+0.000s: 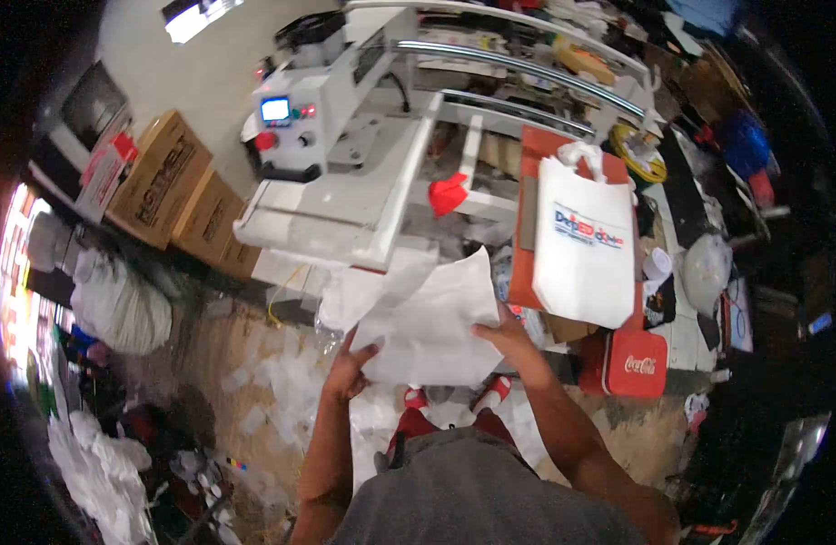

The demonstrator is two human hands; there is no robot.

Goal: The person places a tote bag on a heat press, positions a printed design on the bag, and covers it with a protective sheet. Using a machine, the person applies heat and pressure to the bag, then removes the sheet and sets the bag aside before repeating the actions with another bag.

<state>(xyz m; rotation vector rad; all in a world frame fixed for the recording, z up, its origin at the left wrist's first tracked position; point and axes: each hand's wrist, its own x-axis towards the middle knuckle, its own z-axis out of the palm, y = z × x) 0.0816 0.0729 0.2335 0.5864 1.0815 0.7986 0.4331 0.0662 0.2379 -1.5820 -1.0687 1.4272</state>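
Observation:
My left hand (pixel 352 361) grips the left side of a soft white sheet (pixel 427 318), thumb over it. My right hand (pixel 504 336) holds its right side, so it spans between them above my feet. More white sheeting (pixel 350 291) lies behind it. Beyond stands a white machine (pixel 304 109) with a small lit screen, buttons and a pale flat bed (pixel 300 213). To the right, a white tote bag (pixel 581 272) with a printed design lies on a reddish-orange board (pixel 533 150). A red scrap (pixel 447 193) rests on the machine's frame.
Cardboard boxes (pixel 154 177) stand at the left, near a sack (pixel 118 304). Metal rails (pixel 527 68) cross the back. A red box (pixel 622 372), a yellow tub (pixel 636 150) and clutter crowd the right. Scraps (pixel 281 391) litter the floor around my red footwear (pixel 490 395).

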